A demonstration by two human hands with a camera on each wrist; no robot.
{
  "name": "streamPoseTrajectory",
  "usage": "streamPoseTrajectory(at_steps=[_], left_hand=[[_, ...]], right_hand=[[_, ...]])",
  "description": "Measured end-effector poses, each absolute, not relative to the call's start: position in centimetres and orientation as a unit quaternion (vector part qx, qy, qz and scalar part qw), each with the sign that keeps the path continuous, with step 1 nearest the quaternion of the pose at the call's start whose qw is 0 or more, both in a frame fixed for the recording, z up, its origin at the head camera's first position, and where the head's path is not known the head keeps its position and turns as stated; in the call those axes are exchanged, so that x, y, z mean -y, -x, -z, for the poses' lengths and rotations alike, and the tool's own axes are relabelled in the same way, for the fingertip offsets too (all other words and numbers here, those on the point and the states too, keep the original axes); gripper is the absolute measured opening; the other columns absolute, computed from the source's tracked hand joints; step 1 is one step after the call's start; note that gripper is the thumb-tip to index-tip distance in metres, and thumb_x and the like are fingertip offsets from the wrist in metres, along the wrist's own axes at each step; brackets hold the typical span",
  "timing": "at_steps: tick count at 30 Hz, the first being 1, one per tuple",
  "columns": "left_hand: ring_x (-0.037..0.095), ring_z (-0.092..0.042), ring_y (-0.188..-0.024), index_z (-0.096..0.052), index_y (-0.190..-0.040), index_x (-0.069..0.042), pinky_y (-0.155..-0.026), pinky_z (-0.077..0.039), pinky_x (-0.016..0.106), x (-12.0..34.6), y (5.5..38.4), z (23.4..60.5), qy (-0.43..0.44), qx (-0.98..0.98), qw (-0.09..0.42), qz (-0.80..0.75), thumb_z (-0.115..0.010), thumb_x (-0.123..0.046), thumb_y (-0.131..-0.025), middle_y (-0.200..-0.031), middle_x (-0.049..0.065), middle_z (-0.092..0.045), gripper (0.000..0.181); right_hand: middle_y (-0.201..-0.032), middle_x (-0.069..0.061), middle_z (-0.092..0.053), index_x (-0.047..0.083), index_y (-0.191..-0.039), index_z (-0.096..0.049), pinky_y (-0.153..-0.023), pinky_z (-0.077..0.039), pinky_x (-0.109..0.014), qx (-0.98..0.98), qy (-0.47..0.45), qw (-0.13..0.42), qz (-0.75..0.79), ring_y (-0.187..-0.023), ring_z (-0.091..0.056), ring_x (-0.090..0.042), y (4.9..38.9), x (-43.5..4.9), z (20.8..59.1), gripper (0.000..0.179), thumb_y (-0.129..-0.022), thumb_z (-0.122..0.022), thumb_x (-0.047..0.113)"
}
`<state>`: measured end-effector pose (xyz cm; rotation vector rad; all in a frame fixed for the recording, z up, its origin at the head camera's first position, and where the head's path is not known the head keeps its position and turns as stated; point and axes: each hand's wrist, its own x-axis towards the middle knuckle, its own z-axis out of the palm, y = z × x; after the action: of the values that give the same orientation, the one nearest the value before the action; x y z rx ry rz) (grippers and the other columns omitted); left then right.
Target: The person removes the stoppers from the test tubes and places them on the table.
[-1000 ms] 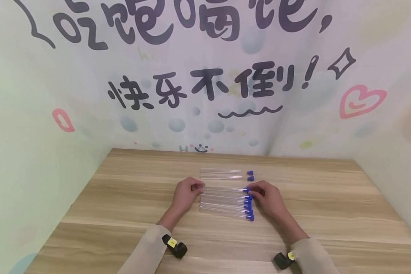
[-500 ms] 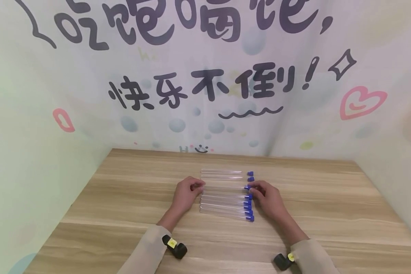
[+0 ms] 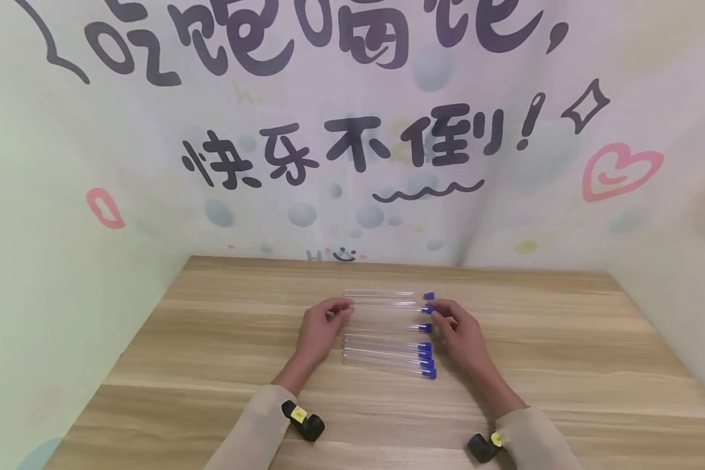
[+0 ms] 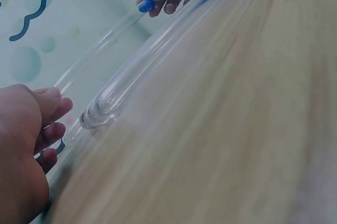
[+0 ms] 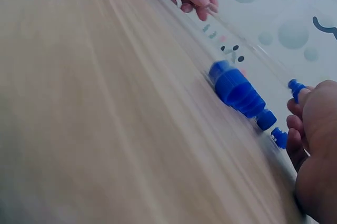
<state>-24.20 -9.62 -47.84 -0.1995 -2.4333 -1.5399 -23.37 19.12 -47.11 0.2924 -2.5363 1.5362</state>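
Observation:
Both hands hold a clear test tube [image 4: 100, 48] with a blue cap [image 5: 296, 88], lifted slightly above the table. My left hand [image 3: 323, 324] pinches its rounded end between thumb and fingers. At the capped end, my right hand [image 3: 461, 333] pinches it by the blue cap. Just nearer to me in the head view lies one capped tube, its blue stopper [image 3: 425, 328] showing. Several more capped tubes [image 3: 382, 352] lie side by side below that. Toward the back are uncapped tubes [image 3: 382, 293], with a loose blue cap [image 3: 429, 296] to their right.
The wood-grain table [image 3: 211, 339] meets a printed cloth backdrop [image 3: 299, 215] at its rear edge. Black cameras ride on the left wrist [image 3: 305, 421] and right wrist [image 3: 483, 448]. In the right wrist view a loose cap [image 5: 279, 138] sits close to the fingers.
Both hands have moved a little toward the backdrop with a capped tube between them. A capped tube now lies apart from the row, between it and the hands' tube.

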Motion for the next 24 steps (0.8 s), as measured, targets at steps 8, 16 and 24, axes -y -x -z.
streamPoseTrajectory(at_steps=[8,16,24], left_hand=[[0.012,-0.058,-0.083,-0.071,-0.106,-0.017,-0.07,-0.049,0.027,9.5,24.2,47.5,0.058,0.827,0.14,0.542,-0.069,-0.024,-0.089,-0.093,-0.009,-0.067,0.019],[0.013,-0.057,-0.08,-0.072,-0.105,-0.018,-0.068,-0.048,0.027,9.3,24.2,47.6,0.045,0.818,0.121,0.561,-0.073,-0.025,-0.086,-0.087,-0.007,-0.065,0.02],[0.013,-0.056,-0.076,-0.073,-0.098,-0.021,-0.065,-0.047,0.027,9.4,24.2,47.7,0.047,0.813,0.124,0.567,-0.075,-0.026,-0.083,-0.085,-0.008,-0.065,0.015]], right_hand=[[-0.104,-0.005,-0.063,0.01,-0.12,-0.062,-0.073,-0.05,-0.026,0.827,-0.084,0.098,-0.548,-0.092,-0.059,-0.02,23.5,-18.3,47.0,0.031,-0.095,-0.061,0.028],[-0.101,-0.004,-0.066,0.01,-0.112,-0.066,-0.078,-0.048,-0.024,0.819,-0.072,0.099,-0.56,-0.093,-0.06,-0.019,23.7,-18.0,47.1,0.03,-0.091,-0.066,0.031],[-0.099,-0.001,-0.068,0.014,-0.108,-0.068,-0.071,-0.049,-0.024,0.824,-0.056,0.107,-0.553,-0.088,-0.061,-0.018,23.5,-18.0,47.1,0.026,-0.089,-0.068,0.033]])
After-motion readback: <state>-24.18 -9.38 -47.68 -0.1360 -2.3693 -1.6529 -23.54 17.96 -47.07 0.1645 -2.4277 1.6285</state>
